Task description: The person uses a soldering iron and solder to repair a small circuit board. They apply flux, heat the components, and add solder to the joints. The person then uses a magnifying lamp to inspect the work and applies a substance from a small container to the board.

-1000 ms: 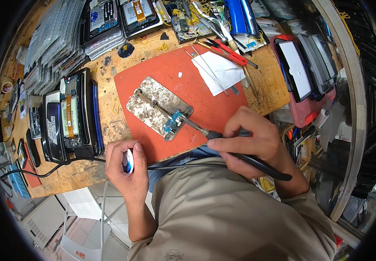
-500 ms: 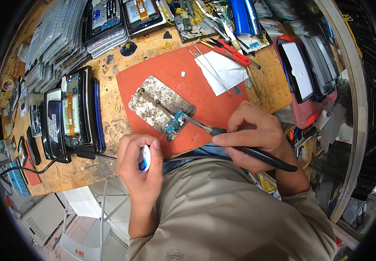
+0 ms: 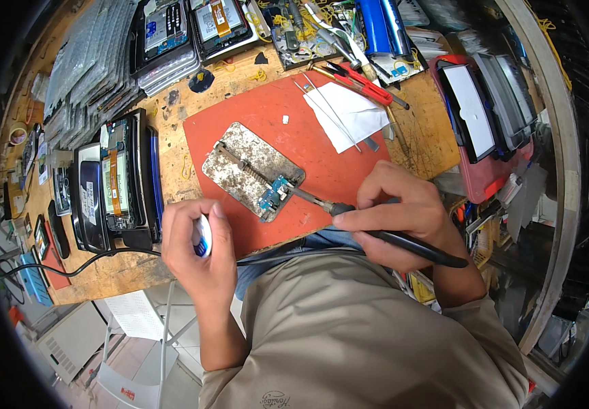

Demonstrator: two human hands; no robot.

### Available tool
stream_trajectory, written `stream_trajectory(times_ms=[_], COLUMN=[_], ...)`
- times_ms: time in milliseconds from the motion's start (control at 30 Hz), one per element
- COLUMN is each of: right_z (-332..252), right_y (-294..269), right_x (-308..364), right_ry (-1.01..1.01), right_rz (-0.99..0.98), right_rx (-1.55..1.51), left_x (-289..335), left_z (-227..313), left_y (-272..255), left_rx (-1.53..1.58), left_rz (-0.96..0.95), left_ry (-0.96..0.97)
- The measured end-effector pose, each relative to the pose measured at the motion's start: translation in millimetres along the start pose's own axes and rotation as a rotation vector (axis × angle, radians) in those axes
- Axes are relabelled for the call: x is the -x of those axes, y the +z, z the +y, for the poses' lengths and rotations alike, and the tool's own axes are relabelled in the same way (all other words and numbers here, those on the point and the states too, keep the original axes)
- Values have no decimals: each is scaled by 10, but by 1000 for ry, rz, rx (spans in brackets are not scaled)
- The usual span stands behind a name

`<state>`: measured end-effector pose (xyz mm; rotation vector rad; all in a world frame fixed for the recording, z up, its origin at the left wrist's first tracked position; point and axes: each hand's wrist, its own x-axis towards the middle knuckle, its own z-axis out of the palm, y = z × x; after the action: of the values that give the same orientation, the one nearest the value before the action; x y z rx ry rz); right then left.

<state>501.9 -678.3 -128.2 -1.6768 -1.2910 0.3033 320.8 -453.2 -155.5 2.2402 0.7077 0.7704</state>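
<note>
My right hand (image 3: 400, 211) holds a soldering iron (image 3: 413, 248) like a pen. The iron's tip reaches the right side of a small blue circuit board (image 3: 276, 193). That board is held in a spring-loaded clamp on a stained metal plate (image 3: 267, 153), which lies on a red mat (image 3: 212, 112). Closed around a small white and blue solder spool (image 3: 203, 236), my left hand (image 3: 199, 262) is over the mat's lower left edge, apart from the board. A tiny white piece (image 3: 285, 119) rests on the mat.
Tweezers (image 3: 334, 112) lie on a white tissue (image 3: 355, 126), beside red-handled pliers (image 3: 369, 88). Opened tablets (image 3: 120, 174) stand at left, near bubble-wrapped stacks (image 3: 90, 68). A black cable (image 3: 97, 255) crosses the left bench. A pink tray (image 3: 475, 180) sits at right.
My left hand has moved left, away from the board, with the solder spool; the thin wire that reached toward the board no longer shows there. My right hand and the iron stay nearly in place.
</note>
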Motion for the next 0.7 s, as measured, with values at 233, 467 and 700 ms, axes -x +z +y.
stream_trajectory(times_ms=[233, 467, 700], right_z=[40, 112, 364], right_y=[-36, -36, 134], right_x=[107, 334, 460], right_ry=[0, -17, -45], right_rz=[29, 320, 453], right_rx=[-18, 74, 96], left_x=[-213, -277, -445], left_z=[-110, -59, 36], left_y=[95, 178, 198], left_rx=[-219, -196, -559], left_rz=[67, -139, -228], left_ry=[142, 115, 483])
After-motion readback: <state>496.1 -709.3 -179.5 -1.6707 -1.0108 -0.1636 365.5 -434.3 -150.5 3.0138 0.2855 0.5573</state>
